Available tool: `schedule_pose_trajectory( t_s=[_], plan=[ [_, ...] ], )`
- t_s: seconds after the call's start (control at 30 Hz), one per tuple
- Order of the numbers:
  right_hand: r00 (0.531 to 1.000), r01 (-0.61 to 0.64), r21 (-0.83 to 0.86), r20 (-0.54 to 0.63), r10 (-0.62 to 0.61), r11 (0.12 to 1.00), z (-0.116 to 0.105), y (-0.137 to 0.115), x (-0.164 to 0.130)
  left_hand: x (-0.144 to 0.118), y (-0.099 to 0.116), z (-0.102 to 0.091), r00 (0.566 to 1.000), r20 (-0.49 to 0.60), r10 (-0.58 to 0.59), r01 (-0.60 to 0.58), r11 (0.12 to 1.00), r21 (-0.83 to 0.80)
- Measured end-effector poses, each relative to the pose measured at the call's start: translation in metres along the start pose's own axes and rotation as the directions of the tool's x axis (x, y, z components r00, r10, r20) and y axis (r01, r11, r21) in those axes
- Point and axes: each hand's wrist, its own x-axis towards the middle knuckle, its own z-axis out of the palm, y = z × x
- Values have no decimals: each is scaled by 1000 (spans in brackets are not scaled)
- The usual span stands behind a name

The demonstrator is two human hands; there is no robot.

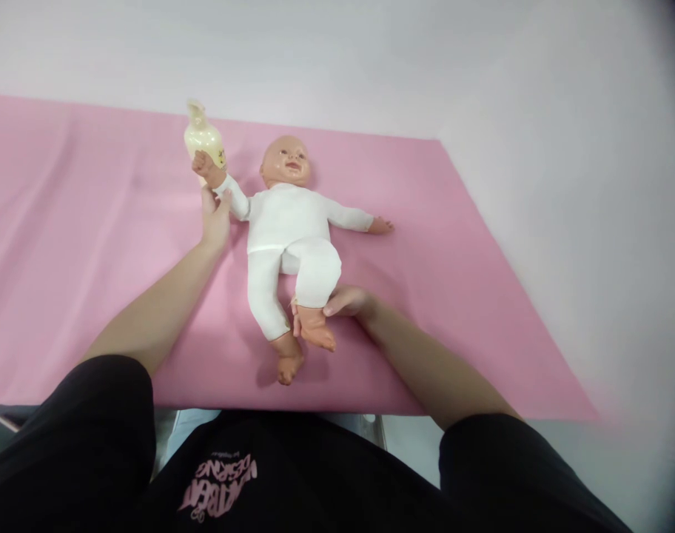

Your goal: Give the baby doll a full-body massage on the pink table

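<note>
Pinning doll (pixel 291 222) flat on pink sheet (pixel 93 222): left hand (pixel 215 216) clamped on its wrist, right hand (pixel 346 302) on ankle, bottle (pixel 203 139) beside head.

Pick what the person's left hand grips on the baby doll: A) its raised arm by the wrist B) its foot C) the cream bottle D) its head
A: the left hand closes on the baby doll at the white-sleeved wrist of its raised arm, beside the cream bottle; the right hand holds the lower leg.
</note>
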Motion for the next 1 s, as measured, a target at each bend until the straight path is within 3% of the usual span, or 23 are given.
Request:
schedule_pose_trajectory(
  t_s=[0.2, 0.3, 0.5, 0.77, 1.0],
  plan=[
    [996, 87, 34, -24, -86, 996, -4, 8, -3, -7, 16, 6, 991, 57, 118, -122, 989, 82],
    [980, 182, 83, -101, -174, 980, -6, 8, -5, -12, 22, 7, 986, 106, 130, -141, 985, 103],
    [871, 419, 101, -326, -368, 902, -12, 0, -5, -19, 35, 8, 951, 208, 229, -263, 952, 157],
    [769, 385, 123, -590, -245, 915, -15, -5, -2, -27, 60, 6, 850, 405, 339, -452, 862, 228],
    [775, 393, 106, -572, -267, 913, -25, -3, -4, -28, 62, 7, 816, 465, 344, -499, 825, 266]
  ],
)
